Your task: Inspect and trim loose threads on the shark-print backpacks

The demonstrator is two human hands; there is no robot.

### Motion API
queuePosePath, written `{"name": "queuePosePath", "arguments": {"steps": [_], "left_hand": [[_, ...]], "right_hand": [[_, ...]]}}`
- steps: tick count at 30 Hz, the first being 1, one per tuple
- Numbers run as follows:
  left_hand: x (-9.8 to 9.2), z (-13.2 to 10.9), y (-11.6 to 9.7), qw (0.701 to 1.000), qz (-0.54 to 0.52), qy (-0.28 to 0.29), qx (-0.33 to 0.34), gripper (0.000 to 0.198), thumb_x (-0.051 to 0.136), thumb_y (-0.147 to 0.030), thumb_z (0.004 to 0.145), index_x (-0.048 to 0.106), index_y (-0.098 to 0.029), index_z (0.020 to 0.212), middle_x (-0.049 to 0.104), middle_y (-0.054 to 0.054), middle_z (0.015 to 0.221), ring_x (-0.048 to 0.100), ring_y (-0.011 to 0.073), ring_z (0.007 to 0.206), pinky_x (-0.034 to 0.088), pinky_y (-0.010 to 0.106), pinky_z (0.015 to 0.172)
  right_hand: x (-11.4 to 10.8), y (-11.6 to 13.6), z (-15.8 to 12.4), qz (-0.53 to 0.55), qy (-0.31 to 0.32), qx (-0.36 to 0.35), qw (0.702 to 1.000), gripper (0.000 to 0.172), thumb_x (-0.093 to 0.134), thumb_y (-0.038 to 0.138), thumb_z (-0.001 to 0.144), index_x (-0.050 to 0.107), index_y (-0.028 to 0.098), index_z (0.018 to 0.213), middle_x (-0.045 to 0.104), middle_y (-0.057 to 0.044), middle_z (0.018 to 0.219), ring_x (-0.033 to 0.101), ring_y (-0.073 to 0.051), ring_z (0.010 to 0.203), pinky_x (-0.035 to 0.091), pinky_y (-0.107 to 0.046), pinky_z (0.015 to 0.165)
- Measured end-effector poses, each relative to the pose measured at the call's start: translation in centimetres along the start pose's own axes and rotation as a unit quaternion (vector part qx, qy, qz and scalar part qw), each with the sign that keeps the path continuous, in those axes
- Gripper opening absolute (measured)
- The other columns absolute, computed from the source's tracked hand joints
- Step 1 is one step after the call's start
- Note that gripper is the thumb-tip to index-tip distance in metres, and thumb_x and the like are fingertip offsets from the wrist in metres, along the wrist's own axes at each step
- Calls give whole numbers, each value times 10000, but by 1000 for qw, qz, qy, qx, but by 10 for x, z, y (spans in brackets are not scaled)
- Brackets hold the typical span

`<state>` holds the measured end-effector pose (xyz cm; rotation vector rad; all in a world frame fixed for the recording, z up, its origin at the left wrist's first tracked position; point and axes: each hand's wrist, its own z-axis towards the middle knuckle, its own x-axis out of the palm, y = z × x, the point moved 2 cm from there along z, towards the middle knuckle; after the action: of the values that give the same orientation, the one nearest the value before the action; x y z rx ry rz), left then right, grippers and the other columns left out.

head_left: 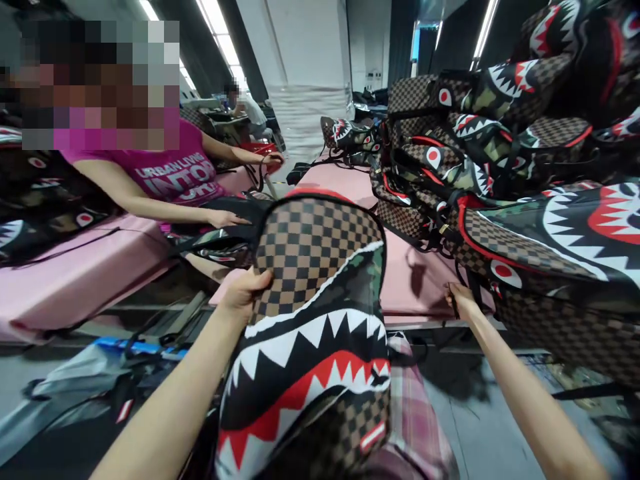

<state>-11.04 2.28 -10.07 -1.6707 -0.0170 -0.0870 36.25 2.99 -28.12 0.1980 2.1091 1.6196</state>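
A checkered brown-and-black backpack (pixel 320 260) with a printed shark mouth of white teeth and red stands tilted in front of me. My left hand (pixel 245 290) grips its left edge, thumb on the checkered front. Off to the right, my right hand (pixel 463 300) is closed above the edge of the pink table (pixel 415 287). A narrow dark thing shows at its fingers; I cannot make out what it is. Close by hangs a black strap from another shark-print backpack (pixel 530 247) on the right.
Many similar backpacks (pixel 450 143) are piled at the right and back. On the left, a person in a pink shirt (pixel 175 167) sits with both hands over dark bag parts. Another pink table (pixel 90 273) stands at left. Grey-and-blue material (pixel 85 380) lies below it.
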Motion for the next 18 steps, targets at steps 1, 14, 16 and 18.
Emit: {"name": "queuePosePath", "arguments": {"steps": [1,14,16,18], "left_hand": [[6,6,2,999,12,14,-27,742,781,-462,457,543,-127,1076,706,80,849,641,318,907,544,455,791],[10,32,31,993,97,73,-6,556,754,-356,563,591,-145,1051,686,70,963,650,224,842,531,375,793],[-6,27,31,992,126,30,5,540,763,-363,536,614,-137,1003,694,63,924,648,229,823,528,393,798],[-19,21,32,986,149,-49,47,491,756,-379,525,637,-135,935,698,53,895,643,231,810,528,397,800]], "right_hand": [[-1,0,-9,25,10,6,1000,306,457,441,801,536,146,801,501,20,536,407,-71,384,307,-185,358],[96,124,-42,174,164,-67,969,385,716,488,598,514,160,604,293,111,400,184,-21,347,157,-178,322],[96,144,-61,188,182,-83,962,375,736,465,572,524,157,605,327,104,413,214,-21,352,182,-177,328],[84,163,-85,195,186,-121,955,334,762,407,553,580,147,656,424,80,467,278,-24,376,212,-172,345]]}}
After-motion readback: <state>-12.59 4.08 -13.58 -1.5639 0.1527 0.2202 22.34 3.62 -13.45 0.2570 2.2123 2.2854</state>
